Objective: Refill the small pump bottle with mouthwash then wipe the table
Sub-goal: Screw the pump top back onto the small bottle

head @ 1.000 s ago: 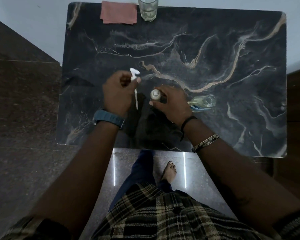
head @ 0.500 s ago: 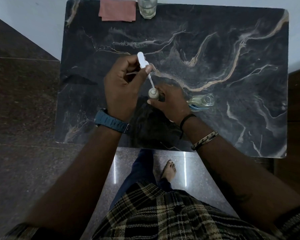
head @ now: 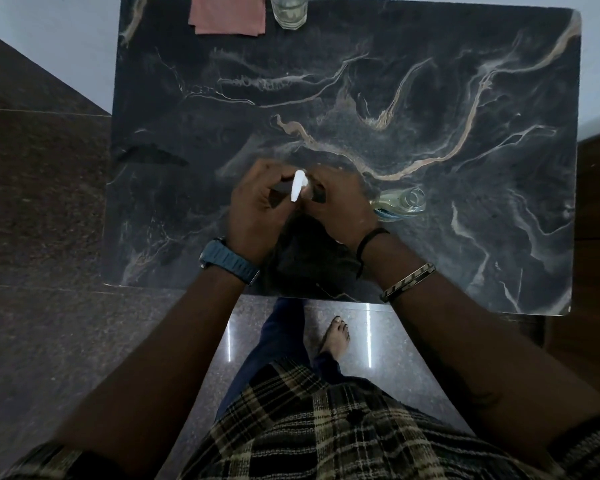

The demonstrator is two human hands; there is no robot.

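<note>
My two hands meet over the middle of the dark marble table (head: 430, 98). My left hand (head: 257, 209) pinches the white pump head (head: 298, 186), which now sits directly over the small pump bottle. My right hand (head: 340, 206) is wrapped round that bottle, and its body is hidden under my fingers. The mouthwash bottle (head: 400, 204), clear with a little greenish liquid and a blue label, lies on its side just right of my right hand. A pink cloth (head: 227, 15) lies folded at the table's far edge.
A drinking glass (head: 289, 12) stands at the far edge beside the pink cloth. A light wall runs behind the table and dark stone floor lies to the left. My leg and bare foot (head: 335, 336) are below the table's near edge.
My left hand carried the pump head from the left, fed its tube into the bottle's neck and lowered the head onto the bottle. My right hand kept hold of the bottle.
</note>
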